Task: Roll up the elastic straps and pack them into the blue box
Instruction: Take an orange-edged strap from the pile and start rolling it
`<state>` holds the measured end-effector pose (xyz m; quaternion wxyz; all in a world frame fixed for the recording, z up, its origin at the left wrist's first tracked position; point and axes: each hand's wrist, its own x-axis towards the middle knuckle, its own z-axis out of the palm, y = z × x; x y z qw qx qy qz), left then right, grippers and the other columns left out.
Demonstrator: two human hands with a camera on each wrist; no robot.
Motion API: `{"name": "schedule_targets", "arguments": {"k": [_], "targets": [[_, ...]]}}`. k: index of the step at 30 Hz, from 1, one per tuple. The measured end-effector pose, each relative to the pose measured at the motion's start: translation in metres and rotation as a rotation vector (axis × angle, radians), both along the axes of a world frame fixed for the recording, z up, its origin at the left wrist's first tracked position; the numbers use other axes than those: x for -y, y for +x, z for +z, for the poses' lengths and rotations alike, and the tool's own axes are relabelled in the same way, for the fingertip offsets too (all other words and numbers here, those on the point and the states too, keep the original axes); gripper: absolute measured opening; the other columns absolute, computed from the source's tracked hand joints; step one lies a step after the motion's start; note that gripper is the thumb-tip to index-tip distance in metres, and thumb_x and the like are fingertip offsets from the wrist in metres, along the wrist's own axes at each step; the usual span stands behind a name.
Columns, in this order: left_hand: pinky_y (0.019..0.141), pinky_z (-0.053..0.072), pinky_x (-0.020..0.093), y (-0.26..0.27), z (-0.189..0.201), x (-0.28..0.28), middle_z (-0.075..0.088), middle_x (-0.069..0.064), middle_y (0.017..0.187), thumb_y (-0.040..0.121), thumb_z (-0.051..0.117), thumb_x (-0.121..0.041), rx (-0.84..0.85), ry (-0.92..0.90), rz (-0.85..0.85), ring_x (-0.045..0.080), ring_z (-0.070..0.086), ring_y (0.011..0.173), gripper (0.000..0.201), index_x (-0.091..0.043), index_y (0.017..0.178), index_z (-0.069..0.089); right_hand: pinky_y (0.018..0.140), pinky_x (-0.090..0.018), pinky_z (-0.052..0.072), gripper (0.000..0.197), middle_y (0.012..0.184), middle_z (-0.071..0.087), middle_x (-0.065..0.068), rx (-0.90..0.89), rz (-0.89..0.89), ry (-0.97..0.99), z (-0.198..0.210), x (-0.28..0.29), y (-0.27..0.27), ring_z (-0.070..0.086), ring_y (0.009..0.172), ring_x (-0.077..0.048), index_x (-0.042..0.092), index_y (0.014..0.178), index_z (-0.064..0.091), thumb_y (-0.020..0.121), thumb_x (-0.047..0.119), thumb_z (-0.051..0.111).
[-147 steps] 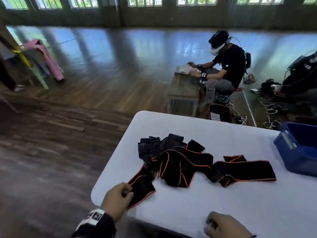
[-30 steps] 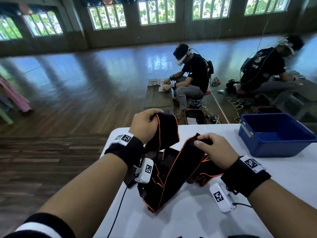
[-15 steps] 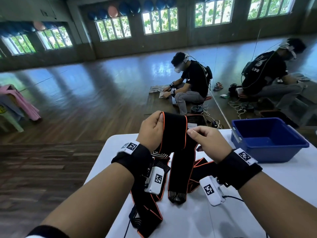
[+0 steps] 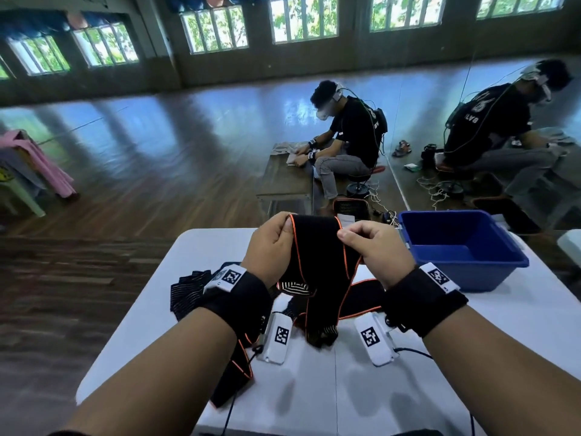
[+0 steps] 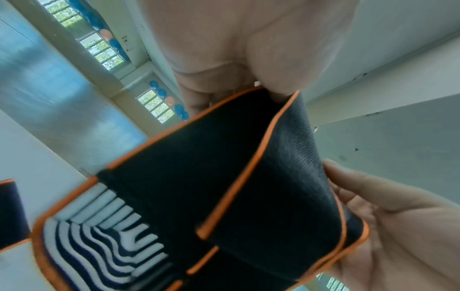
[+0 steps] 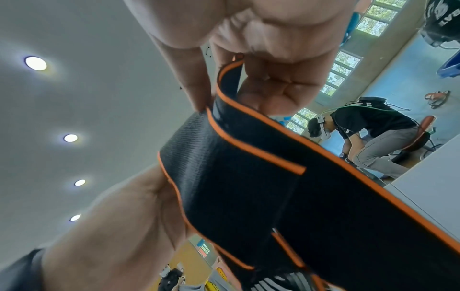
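Observation:
I hold one black elastic strap (image 4: 317, 247) with orange edging up above the white table (image 4: 518, 335). My left hand (image 4: 272, 247) grips its left top corner and my right hand (image 4: 374, 250) pinches the right top corner. The strap (image 5: 224, 177) hangs down folded, with a striped end near the table. In the right wrist view the strap (image 6: 248, 177) runs between thumb and curled fingers. More straps (image 4: 191, 291) lie bunched on the table under my wrists. The blue box (image 4: 459, 247) stands at the right, with nothing showing inside.
The table's left edge (image 4: 125, 325) drops to a wooden floor. Beyond the table a seated person (image 4: 349, 143) works at a low bench (image 4: 286, 184). A mirror at the right reflects a person (image 4: 490, 127). A chair with pink cloth (image 4: 37, 165) is far left.
My hands have lifted the strap from the pile and come closer together at its top end. It now hangs stretched flat between both hands.

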<state>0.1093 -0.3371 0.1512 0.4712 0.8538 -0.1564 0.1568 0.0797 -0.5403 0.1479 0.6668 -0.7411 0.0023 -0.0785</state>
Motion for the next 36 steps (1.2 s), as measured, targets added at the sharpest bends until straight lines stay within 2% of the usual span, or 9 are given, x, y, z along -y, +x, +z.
{"name": "schedule_targets", "arguments": {"k": [3, 7, 12, 15, 18, 21, 24, 28, 36], "targets": [[0.082, 0.049, 0.019, -0.007, -0.01, -0.005, 0.059, -0.007, 0.121, 0.091, 0.069, -0.024, 0.032, 0.066, 0.001, 0.003, 0.06, 0.096, 0.053, -0.034, 0.137, 0.045, 0.068, -0.045, 0.053, 0.017, 0.076, 0.068, -0.016, -0.024, -0.044, 0.016, 0.003, 0.006, 0.001, 0.061, 0.069, -0.028, -0.001, 0.086, 0.072, 0.092, 0.015, 0.068], [0.108, 0.043, 0.044, -0.015, -0.023, -0.017, 0.037, 0.004, 0.148, 0.065, 0.088, -0.036, 0.316, 0.342, -0.12, 0.021, 0.044, 0.131, 0.101, -0.029, 0.149, 0.032, 0.073, -0.051, 0.055, 0.023, 0.079, 0.068, -0.024, -0.059, -0.08, 0.096, 0.013, 0.009, 0.004, 0.062, 0.071, -0.033, -0.007, 0.086, 0.07, 0.092, 0.015, 0.068], [0.102, 0.042, 0.051, -0.017, -0.028, -0.006, 0.04, 0.009, 0.152, 0.071, 0.072, -0.038, 0.511, 0.444, -0.209, 0.032, 0.047, 0.13, 0.072, -0.03, 0.138, 0.047, 0.062, -0.041, 0.056, 0.027, 0.076, 0.067, -0.023, -0.14, -0.121, 0.142, 0.025, -0.006, 0.008, 0.062, 0.069, -0.033, -0.01, 0.089, 0.068, 0.091, 0.017, 0.068], [0.097, 0.043, 0.052, -0.004, -0.022, -0.006, 0.056, 0.005, 0.14, 0.076, 0.077, -0.02, 0.627, 0.367, -0.204, 0.034, 0.053, 0.122, 0.046, -0.022, 0.121, 0.067, 0.067, -0.045, 0.057, 0.028, 0.078, 0.067, -0.024, -0.172, -0.157, 0.125, 0.03, -0.011, 0.011, 0.062, 0.068, -0.031, -0.009, 0.09, 0.069, 0.09, 0.018, 0.07], [0.091, 0.044, 0.046, 0.004, -0.019, -0.014, 0.07, -0.005, 0.117, 0.09, 0.07, -0.03, 0.676, 0.331, -0.236, 0.029, 0.059, 0.107, 0.021, -0.017, 0.105, 0.076, 0.068, -0.042, 0.057, 0.024, 0.074, 0.067, -0.018, -0.21, -0.167, 0.116, 0.028, -0.014, 0.011, 0.063, 0.067, -0.028, -0.004, 0.085, 0.071, 0.092, 0.018, 0.068], [0.075, 0.046, 0.037, 0.003, -0.009, -0.021, 0.069, -0.005, 0.082, 0.1, 0.049, -0.046, 0.402, 0.206, -0.113, 0.021, 0.06, 0.083, 0.042, -0.013, 0.085, 0.071, 0.061, -0.032, 0.052, 0.021, 0.076, 0.068, -0.007, -0.233, -0.178, 0.109, 0.024, -0.018, 0.006, 0.063, 0.069, -0.021, 0.003, 0.089, 0.074, 0.094, 0.021, 0.063], [0.07, 0.051, 0.02, 0.015, -0.01, -0.027, 0.07, -0.01, 0.084, 0.098, 0.059, -0.03, 0.035, -0.077, -0.035, 0.011, 0.067, 0.083, 0.012, -0.021, 0.103, 0.065, 0.054, -0.026, 0.05, 0.008, 0.082, 0.068, -0.004, -0.18, -0.157, 0.07, 0.026, -0.02, -0.001, 0.062, 0.069, -0.016, 0.007, 0.096, 0.071, 0.091, 0.006, 0.064], [0.076, 0.059, 0.047, 0.029, -0.015, -0.032, 0.072, -0.009, 0.089, 0.098, 0.053, -0.031, -0.11, -0.211, -0.129, 0.014, 0.069, 0.085, 0.012, -0.031, 0.105, 0.062, 0.062, -0.034, 0.056, 0.032, 0.091, 0.07, -0.01, -0.026, -0.061, -0.031, 0.037, -0.02, -0.012, 0.066, 0.074, -0.021, 0.015, 0.105, 0.066, 0.083, -0.008, 0.068], [0.088, 0.055, 0.042, 0.018, 0.003, -0.029, 0.074, 0.005, 0.104, 0.104, 0.047, -0.016, -0.333, -0.439, -0.436, 0.022, 0.07, 0.1, 0.022, -0.02, 0.107, 0.069, 0.074, -0.032, 0.06, 0.03, 0.088, 0.072, -0.016, 0.116, -0.002, -0.062, 0.047, -0.043, -0.024, 0.068, 0.08, -0.022, 0.011, 0.105, 0.068, 0.082, -0.007, 0.071]]}}
